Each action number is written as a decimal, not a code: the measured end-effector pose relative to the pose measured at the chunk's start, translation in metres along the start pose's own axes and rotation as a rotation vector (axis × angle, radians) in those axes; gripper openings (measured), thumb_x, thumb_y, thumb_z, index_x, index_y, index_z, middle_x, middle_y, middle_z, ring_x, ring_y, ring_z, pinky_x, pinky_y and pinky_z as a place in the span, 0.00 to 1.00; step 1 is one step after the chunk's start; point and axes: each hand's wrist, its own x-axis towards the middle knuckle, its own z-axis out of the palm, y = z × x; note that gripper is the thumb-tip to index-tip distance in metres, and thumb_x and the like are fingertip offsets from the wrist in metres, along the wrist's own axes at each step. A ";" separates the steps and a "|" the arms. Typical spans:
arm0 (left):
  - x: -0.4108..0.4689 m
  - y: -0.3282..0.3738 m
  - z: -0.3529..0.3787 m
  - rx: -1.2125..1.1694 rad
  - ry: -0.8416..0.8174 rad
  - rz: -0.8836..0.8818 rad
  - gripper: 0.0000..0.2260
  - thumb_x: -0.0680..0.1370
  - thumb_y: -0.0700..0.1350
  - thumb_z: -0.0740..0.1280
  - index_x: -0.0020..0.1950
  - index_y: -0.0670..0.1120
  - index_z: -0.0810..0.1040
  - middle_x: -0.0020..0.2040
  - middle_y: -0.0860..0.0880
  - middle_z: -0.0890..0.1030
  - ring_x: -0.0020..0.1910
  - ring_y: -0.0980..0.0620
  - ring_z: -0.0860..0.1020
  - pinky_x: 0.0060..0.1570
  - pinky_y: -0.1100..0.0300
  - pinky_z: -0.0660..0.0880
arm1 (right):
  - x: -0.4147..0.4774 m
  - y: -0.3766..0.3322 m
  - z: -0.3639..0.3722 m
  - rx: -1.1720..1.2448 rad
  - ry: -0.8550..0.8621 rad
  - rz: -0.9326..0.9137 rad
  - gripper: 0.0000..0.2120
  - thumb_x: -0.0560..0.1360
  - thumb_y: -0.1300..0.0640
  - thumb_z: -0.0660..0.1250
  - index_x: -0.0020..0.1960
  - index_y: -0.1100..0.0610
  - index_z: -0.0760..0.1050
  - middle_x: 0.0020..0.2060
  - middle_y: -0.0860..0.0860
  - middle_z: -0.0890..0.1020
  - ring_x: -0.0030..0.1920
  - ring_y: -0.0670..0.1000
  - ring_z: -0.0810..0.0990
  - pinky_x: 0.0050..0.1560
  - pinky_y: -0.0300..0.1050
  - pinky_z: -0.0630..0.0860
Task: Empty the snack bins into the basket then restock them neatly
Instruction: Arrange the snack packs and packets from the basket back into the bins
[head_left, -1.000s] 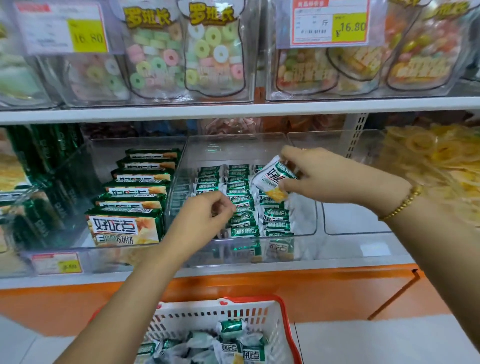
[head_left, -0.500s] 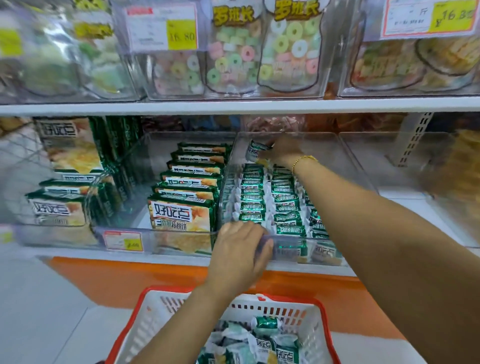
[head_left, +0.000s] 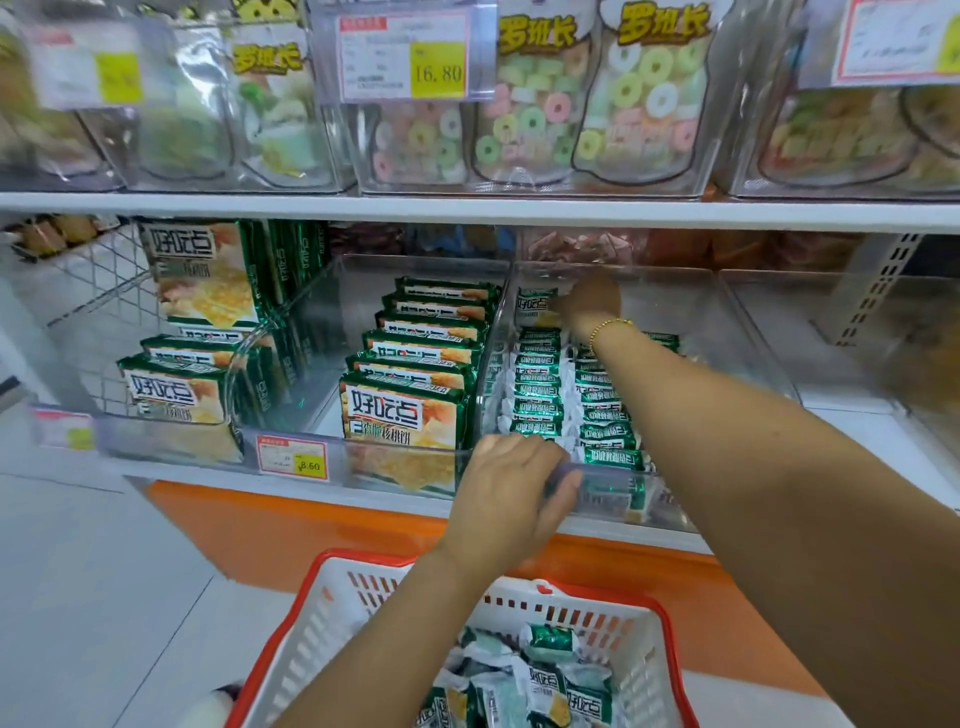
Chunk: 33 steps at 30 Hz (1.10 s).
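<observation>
Head view: large biscuit packs (head_left: 410, 384) fill the neighbouring bin left of the clear snack bin (head_left: 722, 338), and the upper shelf (head_left: 467, 210) overhangs it. At the bin's rear wall the right hand (head_left: 589, 301) has its grip clamped on a snack packet (head_left: 532, 306), behind the packet rows (head_left: 540, 384). The left hand (head_left: 511, 488) grips the front rim. The bin's rear right floor is open. The basket (head_left: 332, 618) sits below the shelf.

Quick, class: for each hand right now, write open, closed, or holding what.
Left hand: grips the front rim of the clear bin.
Right hand: pinches a snack packet at the bin's back.
</observation>
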 end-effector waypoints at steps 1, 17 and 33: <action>-0.001 0.000 -0.001 -0.015 -0.015 0.000 0.12 0.79 0.53 0.57 0.44 0.49 0.77 0.37 0.54 0.76 0.38 0.55 0.71 0.46 0.61 0.62 | -0.009 -0.003 -0.008 -0.031 -0.006 -0.014 0.18 0.73 0.54 0.70 0.57 0.65 0.76 0.53 0.58 0.81 0.50 0.56 0.81 0.52 0.46 0.79; -0.210 -0.008 0.024 -0.299 -0.360 -0.990 0.09 0.79 0.43 0.65 0.58 0.42 0.76 0.54 0.46 0.78 0.56 0.48 0.77 0.50 0.56 0.72 | -0.303 0.093 0.011 -0.073 -0.949 -0.219 0.12 0.76 0.53 0.67 0.48 0.64 0.79 0.42 0.56 0.83 0.37 0.49 0.79 0.43 0.42 0.76; -0.282 -0.017 0.059 -0.242 -1.024 -1.134 0.16 0.77 0.45 0.66 0.61 0.41 0.71 0.58 0.41 0.77 0.49 0.48 0.72 0.49 0.57 0.71 | -0.394 0.208 0.114 -0.669 -1.051 -0.071 0.39 0.68 0.55 0.75 0.71 0.64 0.59 0.63 0.60 0.71 0.61 0.57 0.73 0.59 0.48 0.74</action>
